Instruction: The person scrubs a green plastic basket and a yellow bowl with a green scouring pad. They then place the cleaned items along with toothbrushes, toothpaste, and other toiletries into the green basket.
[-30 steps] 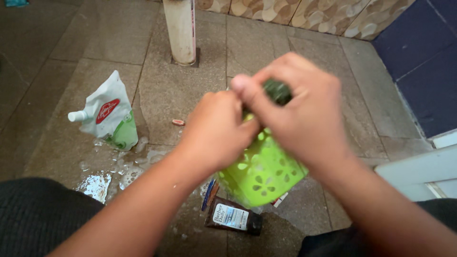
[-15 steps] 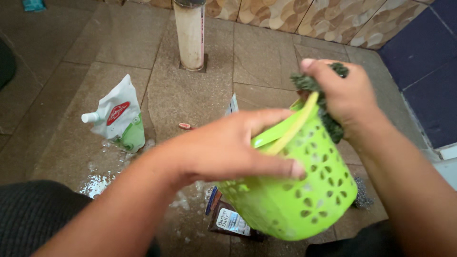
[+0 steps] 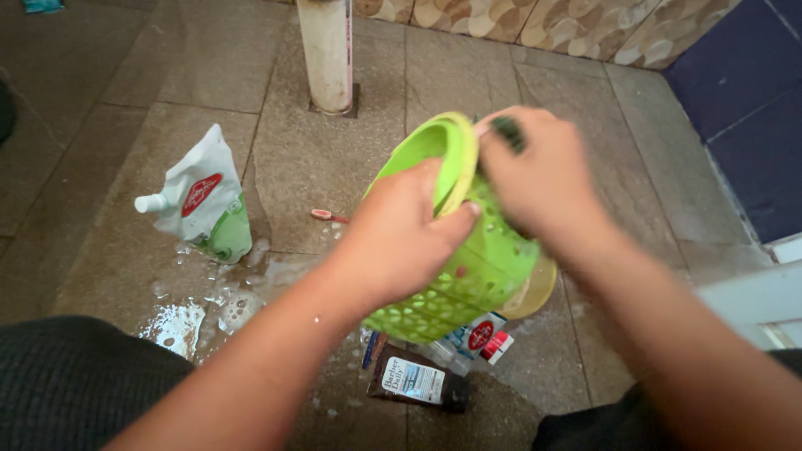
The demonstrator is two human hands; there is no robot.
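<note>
Center frame, left hand (image 3: 401, 242) is gripping the rim of a green perforated basket (image 3: 468, 276), tilting it on its side above the wet tiled floor (image 3: 209, 50). Right hand (image 3: 543, 171) is clenching a dark scrub pad (image 3: 507, 132) against the basket's outer wall. Left of frame, a white-green refill pouch (image 3: 200, 200) is standing; a brown tube (image 3: 418, 384) is lying below the basket.

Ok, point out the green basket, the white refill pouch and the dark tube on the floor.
green basket (image 3: 468, 280), head view, on its perforated side wall.
white refill pouch (image 3: 205, 205), head view, on its front face.
dark tube (image 3: 418, 382), head view, on its labelled middle.
</note>
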